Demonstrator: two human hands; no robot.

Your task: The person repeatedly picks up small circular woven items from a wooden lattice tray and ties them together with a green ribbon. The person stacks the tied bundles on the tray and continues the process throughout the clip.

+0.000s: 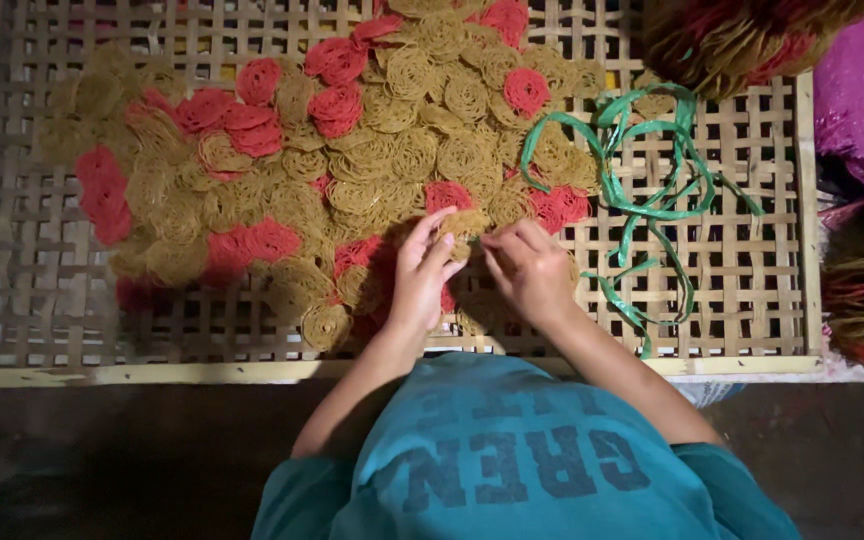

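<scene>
Noodle disc point(464, 226), likely light and brittle, is pinched at its rim by both left hand point(420, 275) and right hand point(529, 268) above the woven bamboo tray point(752, 300).

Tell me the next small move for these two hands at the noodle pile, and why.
Probably lift the yellow noodle disc clear of the pile. The left hand and right hand both pinch it at its edges, while other discs crowd the woven bamboo tray around it. The green strips lie untouched to the right.

Bare tray point(752, 300) right of strips point(652, 190); coils point(352, 170) crowd left.
</scene>
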